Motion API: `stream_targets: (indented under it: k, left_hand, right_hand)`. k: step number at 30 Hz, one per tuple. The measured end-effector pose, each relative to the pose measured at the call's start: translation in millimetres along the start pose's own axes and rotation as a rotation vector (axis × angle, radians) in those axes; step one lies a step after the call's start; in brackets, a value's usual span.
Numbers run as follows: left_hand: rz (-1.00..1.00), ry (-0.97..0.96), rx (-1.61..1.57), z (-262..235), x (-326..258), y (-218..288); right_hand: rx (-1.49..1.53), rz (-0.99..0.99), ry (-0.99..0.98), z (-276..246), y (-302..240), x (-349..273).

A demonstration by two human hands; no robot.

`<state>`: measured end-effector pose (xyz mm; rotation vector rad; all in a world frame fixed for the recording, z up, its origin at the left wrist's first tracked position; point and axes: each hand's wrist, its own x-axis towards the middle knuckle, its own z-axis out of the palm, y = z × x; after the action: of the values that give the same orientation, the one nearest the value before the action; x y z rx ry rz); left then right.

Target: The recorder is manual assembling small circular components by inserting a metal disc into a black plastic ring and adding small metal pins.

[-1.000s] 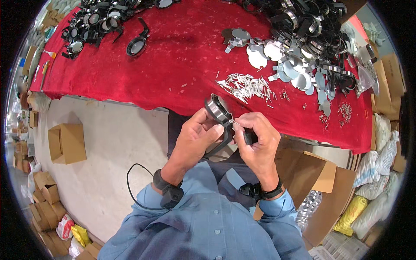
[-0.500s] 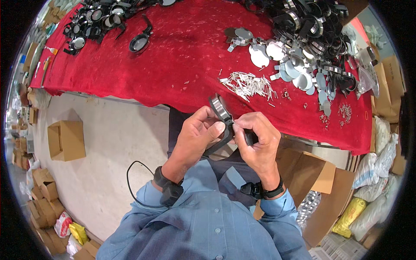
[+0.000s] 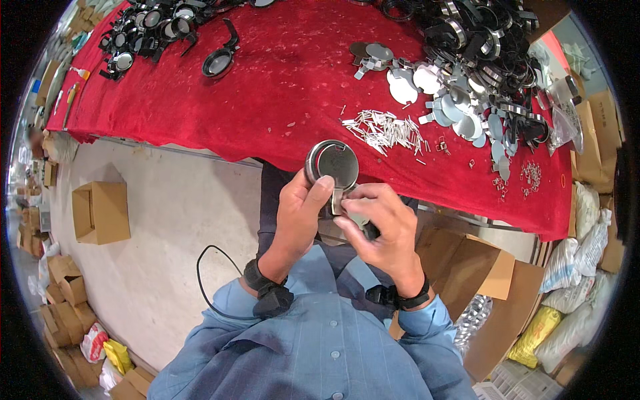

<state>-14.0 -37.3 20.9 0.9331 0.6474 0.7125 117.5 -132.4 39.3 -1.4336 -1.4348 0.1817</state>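
My left hand (image 3: 300, 208) is closed round a round lid (image 3: 337, 165) with a metal rim, its thumb pressed near the base. The lid's disc is now face up, above the front edge of the red-covered table. A pale metal tab (image 3: 337, 200) runs down from the disc between my hands. My right hand (image 3: 381, 223) is closed beside the tab, fingertips pinched close to it; whatever they pinch is too small to make out. A dark piece (image 3: 371, 231) shows under the right fingers, mostly hidden. Beyond my hands lies a heap of thin metal pins (image 3: 385, 131).
Flat silver lid plates (image 3: 402, 85) and a pile of black lids (image 3: 477, 40) cover the table's right side. More black lids (image 3: 143, 30) lie far left, one lid (image 3: 217, 62) apart. Small wire clips (image 3: 530, 176) are at the right. Cardboard boxes (image 3: 101, 212) stand on the floor.
The lid has turned from edge-on to showing its flat face. My right hand has moved slightly left and down, with its fingers now beside the metal tab.
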Motion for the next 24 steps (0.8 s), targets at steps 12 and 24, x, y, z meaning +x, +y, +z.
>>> stream_targets:
  k: [12, 24]
  left_hand:
    - [-0.09, -0.119, -0.128, 3.6, -13.3, -0.8]
    - [-0.076, -0.154, -0.102, 7.1, -12.2, -5.7]
  right_hand:
    - [1.004, 0.77, 0.127, -2.9, 4.3, 4.2]
    - [1.208, 0.795, 0.158, 3.3, -0.9, 6.5]
